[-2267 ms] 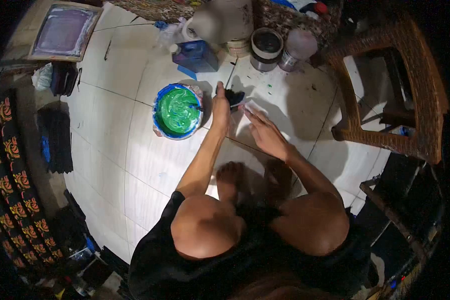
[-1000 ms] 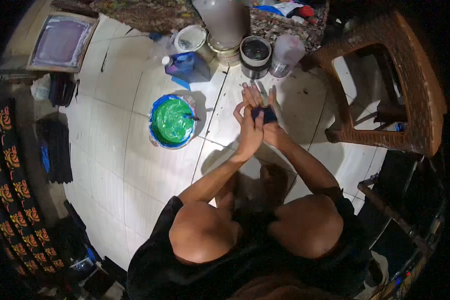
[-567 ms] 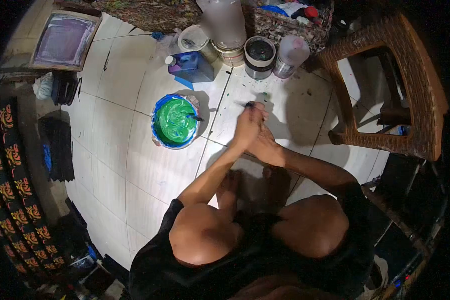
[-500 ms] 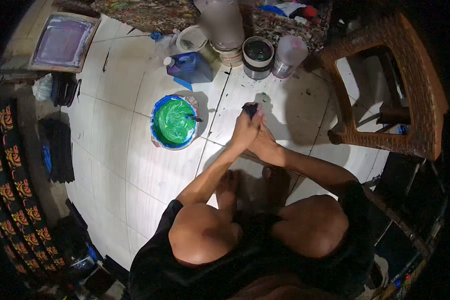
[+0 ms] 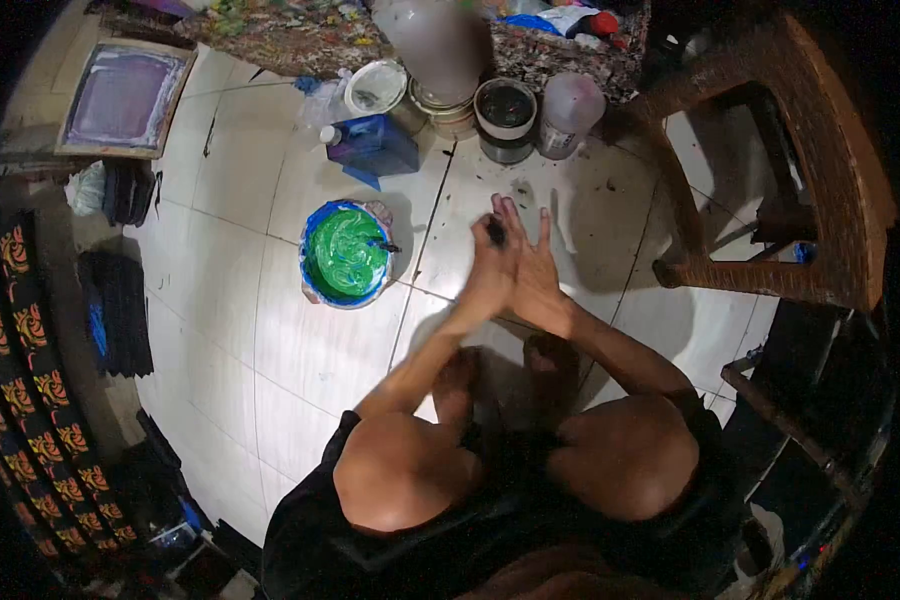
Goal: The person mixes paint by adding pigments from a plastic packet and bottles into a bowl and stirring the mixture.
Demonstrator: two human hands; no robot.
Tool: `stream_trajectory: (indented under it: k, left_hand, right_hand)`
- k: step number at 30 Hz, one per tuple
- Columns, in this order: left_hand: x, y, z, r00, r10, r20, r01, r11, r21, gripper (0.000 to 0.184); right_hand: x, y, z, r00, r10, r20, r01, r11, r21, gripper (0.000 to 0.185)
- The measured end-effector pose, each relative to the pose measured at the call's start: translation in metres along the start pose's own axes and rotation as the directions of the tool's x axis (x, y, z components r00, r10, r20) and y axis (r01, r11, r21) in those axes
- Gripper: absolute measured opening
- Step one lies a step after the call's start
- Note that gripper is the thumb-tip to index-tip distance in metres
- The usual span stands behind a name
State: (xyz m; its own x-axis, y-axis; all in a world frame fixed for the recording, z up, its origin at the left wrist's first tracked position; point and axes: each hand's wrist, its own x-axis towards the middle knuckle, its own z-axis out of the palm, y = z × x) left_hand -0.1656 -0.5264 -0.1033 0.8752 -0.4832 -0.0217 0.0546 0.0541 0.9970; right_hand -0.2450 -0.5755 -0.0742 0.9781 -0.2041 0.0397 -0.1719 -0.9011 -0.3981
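Note:
My left hand [image 5: 488, 272] is closed around a small black cloth-like piece [image 5: 495, 232] and presses against the other palm; motion smears it a little. Fingers stretched and apart, my right hand [image 5: 536, 270] holds nothing of its own and lies against the left. Both are above the tiled floor in front of my feet. Left of them stands a tub [image 5: 307, 285] with a blue-smeared rim, holding swirled green and white paint [image 5: 345, 250]. A dark stick-like handle [image 5: 388, 245] juts from the paint on its right side.
Behind the tub sit a blue jug [image 5: 375, 147], a pale tub [image 5: 377, 88], a dark-filled can [image 5: 506, 108] and a translucent bottle [image 5: 572, 115]. A brown chair [image 5: 760, 275] lies at right. At left are a framed screen [image 5: 125, 98] and dark printed fabric [image 5: 30, 370].
My right fingers have straightened and spread, where both hands were clasped before. The black piece has shifted slightly down within my left hand. The view has tilted a little.

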Motion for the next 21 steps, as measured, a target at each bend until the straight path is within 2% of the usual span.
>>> stream_trajectory:
  k: [1, 3, 4, 5, 6, 7, 9, 10, 11, 12, 13, 14, 15, 16, 17, 19, 20, 21]
  left_hand:
    - [-0.018, -0.009, 0.021, 0.987, 0.127, -0.103, -0.093, 0.954, 0.285, 0.027]
    - [-0.02, 0.001, 0.019, 0.95, 0.273, -0.153, -0.146, 0.819, 0.555, 0.037]
    - [-0.009, 0.025, 0.001, 0.999, 0.039, 0.006, -0.037, 0.874, 0.484, 0.037]
    - [-0.002, 0.039, -0.009, 0.965, -0.188, 0.183, 0.093, 0.898, 0.431, 0.038]
    - [0.006, 0.019, -0.014, 0.979, -0.128, 0.158, 0.04, 0.885, 0.464, 0.035]
    - [0.01, 0.018, -0.017, 0.979, -0.129, 0.157, 0.042, 0.884, 0.466, 0.035]
    - [0.02, 0.015, -0.024, 0.92, -0.369, 0.133, 0.333, 0.913, 0.235, 0.031]
    - [0.021, 0.01, -0.025, 0.901, -0.421, 0.107, 0.402, 0.901, 0.161, 0.031]
    - [0.02, 0.006, -0.028, 0.903, -0.419, 0.095, 0.402, 0.902, 0.154, 0.031]
    - [0.022, 0.012, -0.026, 0.869, -0.485, 0.096, 0.485, 0.874, 0.022, 0.034]
    - [0.021, 0.027, -0.023, 0.827, -0.551, 0.111, 0.562, 0.82, -0.11, 0.037]
    - [0.011, 0.041, -0.018, 0.8, -0.57, 0.189, 0.591, 0.802, -0.087, 0.043]
    - [0.002, 0.008, -0.012, 0.821, -0.562, 0.1, 0.57, 0.793, -0.215, 0.038]
    - [0.002, -0.011, -0.011, 0.846, -0.523, 0.102, 0.532, 0.821, -0.205, 0.036]
    - [0.002, -0.019, -0.012, 0.867, -0.487, 0.105, 0.498, 0.847, -0.186, 0.035]
    - [0.014, 0.001, -0.024, 0.876, -0.454, 0.16, 0.473, 0.874, -0.11, 0.034]
    - [0.022, 0.014, -0.027, 0.879, -0.425, 0.213, 0.444, 0.895, -0.044, 0.033]
    - [0.027, 0.036, -0.022, 0.843, -0.515, 0.156, 0.537, 0.816, -0.213, 0.031]
  right_hand:
    - [0.001, 0.001, 0.003, 0.997, 0.014, -0.078, -0.007, 0.996, 0.092, 0.063]
    - [-0.005, 0.0, 0.02, 0.993, -0.005, -0.122, 0.017, 0.995, 0.099, 0.064]
    - [-0.004, -0.002, 0.024, 0.999, 0.025, -0.029, -0.023, 0.998, 0.059, 0.064]
    - [-0.003, -0.004, 0.027, 0.996, 0.06, 0.062, -0.061, 0.998, 0.017, 0.064]
    - [-0.001, -0.006, 0.022, 0.999, 0.039, -0.008, -0.039, 0.999, 0.032, 0.062]
    - [-0.001, -0.009, 0.018, 0.999, 0.038, -0.007, -0.038, 0.999, 0.034, 0.062]
    - [0.0, -0.014, 0.01, 0.995, 0.014, -0.102, -0.008, 0.998, 0.063, 0.051]
    - [-0.002, -0.016, 0.008, 0.995, 0.004, -0.095, 0.002, 0.998, 0.065, 0.051]
    - [-0.005, -0.016, 0.006, 0.983, 0.074, -0.169, -0.002, 0.922, 0.388, 0.043]
    - [-0.004, -0.013, 0.004, 0.964, 0.159, -0.213, 0.023, 0.747, 0.665, 0.035]
    - [0.001, -0.007, 0.006, 0.968, 0.146, -0.204, 0.027, 0.749, 0.662, 0.035]
    - [0.007, 0.002, 0.009, 0.951, 0.219, -0.218, -0.028, 0.765, 0.644, 0.029]
    - [0.011, 0.01, 0.01, 0.927, 0.288, -0.24, -0.08, 0.778, 0.624, 0.024]
    - [0.012, 0.015, -0.001, 0.957, 0.192, -0.218, -0.072, 0.884, 0.462, 0.027]
    - [0.014, 0.013, 0.0, 0.954, 0.196, -0.226, -0.071, 0.883, 0.464, 0.027]
    - [0.012, 0.005, 0.007, 0.97, 0.134, -0.202, -0.108, 0.985, 0.134, 0.031]
    - [0.005, 0.001, 0.008, 0.984, 0.095, -0.149, -0.068, 0.982, 0.177, 0.035]
    - [-0.001, -0.003, 0.008, 0.985, 0.102, -0.14, -0.075, 0.98, 0.182, 0.035]
